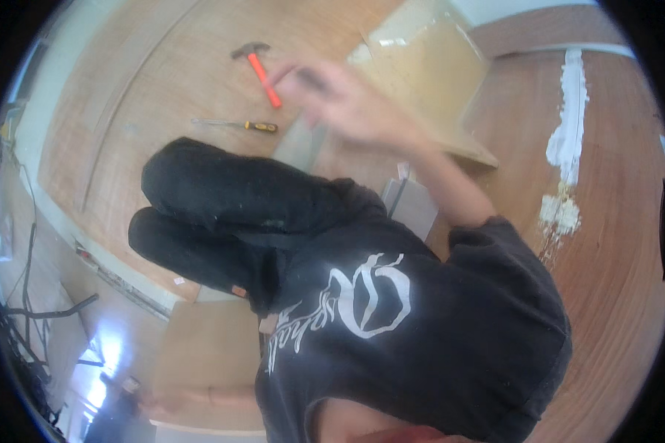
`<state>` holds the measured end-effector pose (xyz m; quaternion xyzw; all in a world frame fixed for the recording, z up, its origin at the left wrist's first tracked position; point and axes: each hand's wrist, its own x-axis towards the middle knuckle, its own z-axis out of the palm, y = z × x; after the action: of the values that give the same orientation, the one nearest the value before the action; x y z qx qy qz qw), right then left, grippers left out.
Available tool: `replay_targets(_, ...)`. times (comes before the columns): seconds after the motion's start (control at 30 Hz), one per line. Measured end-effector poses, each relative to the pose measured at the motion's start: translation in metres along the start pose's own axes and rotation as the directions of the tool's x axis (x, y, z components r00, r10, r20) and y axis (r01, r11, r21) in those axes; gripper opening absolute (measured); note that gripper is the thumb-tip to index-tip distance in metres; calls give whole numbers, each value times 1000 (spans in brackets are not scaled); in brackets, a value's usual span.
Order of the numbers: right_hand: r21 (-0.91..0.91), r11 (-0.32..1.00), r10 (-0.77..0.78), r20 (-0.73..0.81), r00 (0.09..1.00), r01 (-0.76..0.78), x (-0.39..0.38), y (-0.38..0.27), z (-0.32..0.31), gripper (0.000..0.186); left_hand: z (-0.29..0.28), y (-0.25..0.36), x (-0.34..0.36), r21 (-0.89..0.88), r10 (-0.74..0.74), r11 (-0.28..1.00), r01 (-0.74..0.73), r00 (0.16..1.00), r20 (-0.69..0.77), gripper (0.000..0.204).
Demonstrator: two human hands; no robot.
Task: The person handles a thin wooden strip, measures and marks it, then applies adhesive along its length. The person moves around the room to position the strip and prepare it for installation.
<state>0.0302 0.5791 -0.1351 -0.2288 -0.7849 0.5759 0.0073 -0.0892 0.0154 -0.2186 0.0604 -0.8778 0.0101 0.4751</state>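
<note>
My right hand (pixel 329 96) is raised across the upper middle, its fingers smeared by motion. A small dark shape shows at its palm; I cannot make out whether it is held. Close beside those fingers is a claw hammer (pixel 261 72) with an orange handle and dark head. Nearer my knees lies a screwdriver (pixel 255 126) with a yellow and black handle. My left hand (pixel 155 403) reaches out at the lower left, blurred and small. It is next to a dark, hazy shape (pixel 118 402) that I cannot name. My bent legs (pixel 236 184) are in black trousers.
A tan board (pixel 421 77) stands beyond my right forearm. White filler (pixel 569 122) streaks the brown wooden surface at the right. A grey block-like object (pixel 414 207) sits by my waist. Dark cables (pixel 33 310) tangle at the far left, and a pale brown panel (pixel 203 340) lies near my left arm.
</note>
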Motion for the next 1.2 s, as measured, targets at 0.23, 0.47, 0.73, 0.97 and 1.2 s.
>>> replay_targets(0.23,-614,708,65,-434,899,-348,-84,143,-112,31,1,144,-39,-503,-20,852,143,970,242,33)
replay_targets(0.47,-31,705,247,-926,286,-708,-174,284,-106,33,-29,281,-39,-782,173,602,159,931,322,39)
replay_targets(0.73,212,503,667,-711,221,-838,-215,360,-61,43,-37,318,-30,-817,260,576,-6,949,177,35)
replay_targets(0.97,9,568,641,-631,436,-823,-185,377,-65,60,-101,434,-107,-998,917,27,64,395,50,27)
replay_targets(1.2,57,618,576,-711,402,-784,-180,392,-61,57,-129,532,-240,-829,914,-383,-406,-40,-403,62)
